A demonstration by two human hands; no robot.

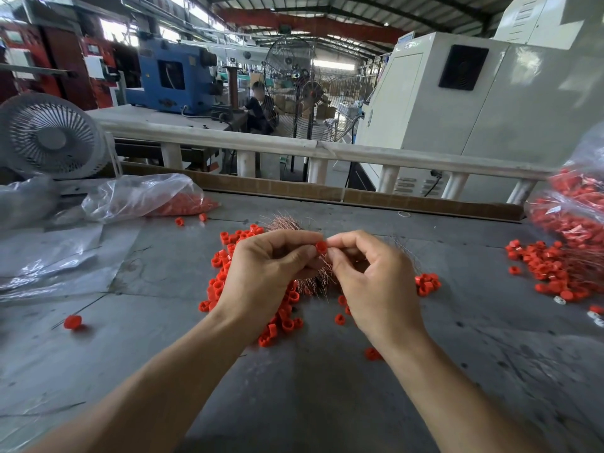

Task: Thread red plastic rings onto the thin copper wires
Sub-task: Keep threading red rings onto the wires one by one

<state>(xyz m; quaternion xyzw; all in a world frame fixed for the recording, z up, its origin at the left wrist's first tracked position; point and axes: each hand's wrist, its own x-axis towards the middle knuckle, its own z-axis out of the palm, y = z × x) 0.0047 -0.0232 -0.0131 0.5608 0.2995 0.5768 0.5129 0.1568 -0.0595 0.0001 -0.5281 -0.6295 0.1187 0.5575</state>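
Note:
A single red plastic ring is pinched between the fingertips of my left hand, held above the grey table. My right hand meets it from the right, thumb and forefinger pinched at the ring's edge; the thin wire there is too fine to make out. Under both hands lies a bundle of thin copper wires, its far end fanning out beyond my fingers. A pile of loose red rings spreads below and to the left of my left hand.
A clear bag of red rings lies at the back left beside a white fan. More rings with wires through them and a full bag sit at the right. One stray ring lies at the left.

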